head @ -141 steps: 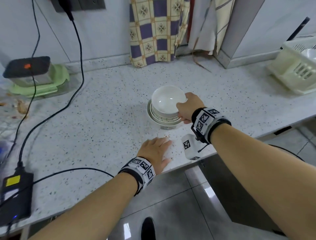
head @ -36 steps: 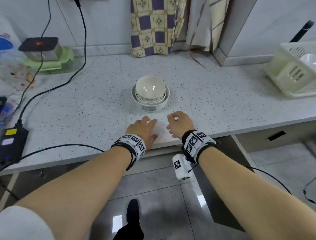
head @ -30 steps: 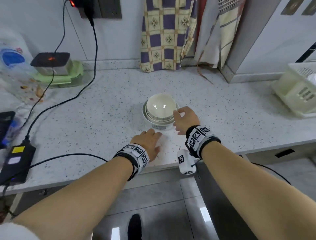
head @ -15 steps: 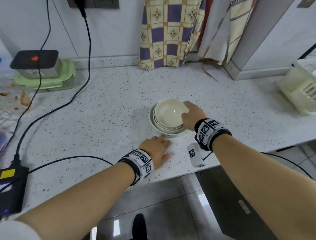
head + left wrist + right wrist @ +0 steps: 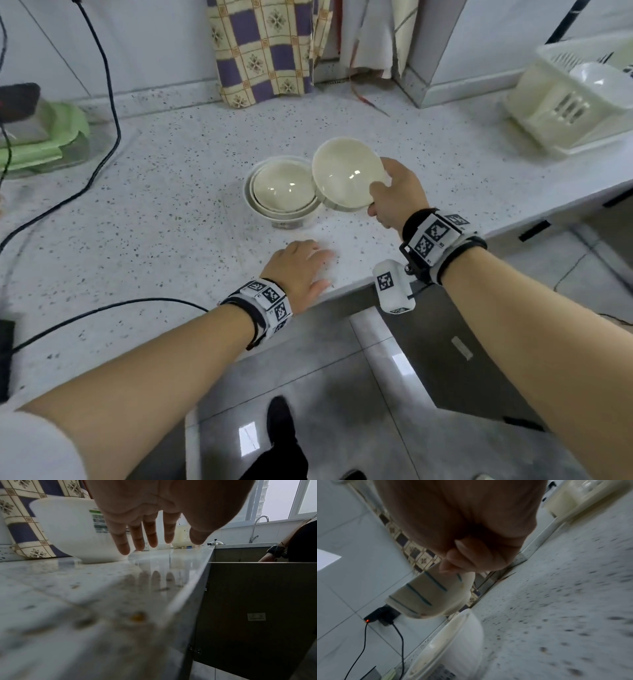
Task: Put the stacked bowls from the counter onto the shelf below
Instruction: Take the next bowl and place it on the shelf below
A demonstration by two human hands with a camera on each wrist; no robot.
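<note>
While the bowl's up, here's the layout:
left hand (image 5: 298, 270): flat on speckled stone counter (image 5: 154, 222), fingers straight, slightly spread
right hand (image 5: 394, 195): pinching rim of round glossy bowl (image 5: 346, 178), tilted, lifted
stack (image 5: 282, 193): nested, on counter just left

We count four bowls: one bowl (image 5: 346, 178) in our right hand (image 5: 397, 195), and three in the stack (image 5: 282, 195) just left of it, ahead of our left hand (image 5: 298, 270). One basket (image 5: 565, 102) sits far right. Two cables (image 5: 102, 102) run left.
</note>
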